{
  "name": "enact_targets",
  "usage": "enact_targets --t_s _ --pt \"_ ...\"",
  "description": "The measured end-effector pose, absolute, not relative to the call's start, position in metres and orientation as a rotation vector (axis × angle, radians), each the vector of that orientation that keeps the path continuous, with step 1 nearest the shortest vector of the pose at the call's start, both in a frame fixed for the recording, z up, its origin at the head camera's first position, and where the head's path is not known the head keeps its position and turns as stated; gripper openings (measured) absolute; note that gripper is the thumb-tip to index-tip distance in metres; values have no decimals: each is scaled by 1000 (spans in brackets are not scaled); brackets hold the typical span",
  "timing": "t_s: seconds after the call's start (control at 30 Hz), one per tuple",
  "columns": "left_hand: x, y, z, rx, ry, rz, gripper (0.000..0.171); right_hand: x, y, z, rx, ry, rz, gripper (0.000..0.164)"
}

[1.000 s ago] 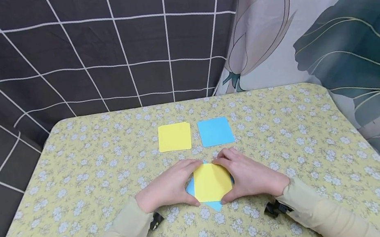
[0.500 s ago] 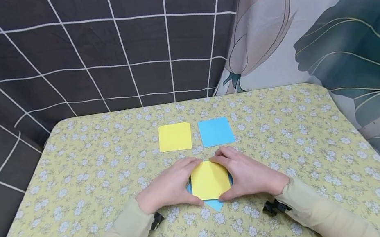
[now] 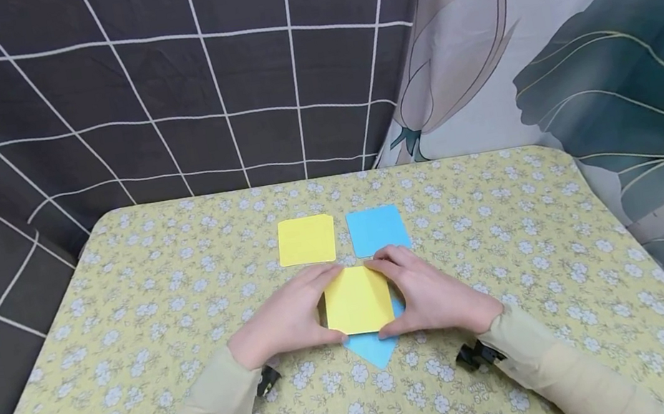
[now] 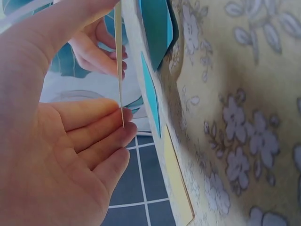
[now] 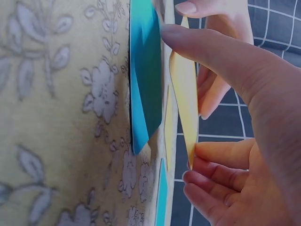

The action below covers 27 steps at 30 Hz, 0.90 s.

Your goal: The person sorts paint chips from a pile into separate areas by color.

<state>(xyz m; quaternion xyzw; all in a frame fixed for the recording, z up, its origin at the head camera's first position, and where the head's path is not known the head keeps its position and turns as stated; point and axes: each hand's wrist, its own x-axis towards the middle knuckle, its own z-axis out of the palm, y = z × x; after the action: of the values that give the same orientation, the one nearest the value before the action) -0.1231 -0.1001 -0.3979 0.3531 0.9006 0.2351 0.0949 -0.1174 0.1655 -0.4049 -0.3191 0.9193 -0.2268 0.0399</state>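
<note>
Between my two hands is a square yellow sheet of paper [image 3: 358,300], lifted off the table. My left hand [image 3: 287,319] holds its left side, thumb at the near corner and fingers at the far one. On the right side my right hand [image 3: 433,292] grips it the same way. Seen edge-on in the left wrist view, the yellow sheet [image 4: 118,56] is apart from the surface. Beneath it a blue sheet [image 3: 374,351] lies turned diagonally, partly covered. The right wrist view shows this blue sheet [image 5: 143,80] low over the cloth, with a crease or raised flap.
Farther back lie a yellow square [image 3: 306,240] on the left and a blue square [image 3: 378,231] on the right, side by side. A flowered yellow cloth [image 3: 129,326] covers the table. Behind it hang a dark gridded curtain [image 3: 168,81] and a leaf-patterned one [image 3: 630,116].
Both hands have moved slightly away from me and to the left, raising the yellow sheet off the blue one. More of the blue sheet's near corner now shows.
</note>
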Motion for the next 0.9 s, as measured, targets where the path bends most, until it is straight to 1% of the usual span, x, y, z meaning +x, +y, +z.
enact_targets --t_s 0.33,0.5,0.67,0.9 --pt "-129 -109 -394 981 2743 682 105 -135 157 -402 -1018 2818 -749 102" --pt "-138 -115 -390 950 2763 682 107 -147 150 -398 -1048 2821 -758 103" --pt "-154 -120 -385 949 2787 674 107 -163 142 -393 -1069 2826 -775 104" --pt "-186 -127 -377 914 2816 678 105 -193 124 -388 -1037 2838 -797 103"
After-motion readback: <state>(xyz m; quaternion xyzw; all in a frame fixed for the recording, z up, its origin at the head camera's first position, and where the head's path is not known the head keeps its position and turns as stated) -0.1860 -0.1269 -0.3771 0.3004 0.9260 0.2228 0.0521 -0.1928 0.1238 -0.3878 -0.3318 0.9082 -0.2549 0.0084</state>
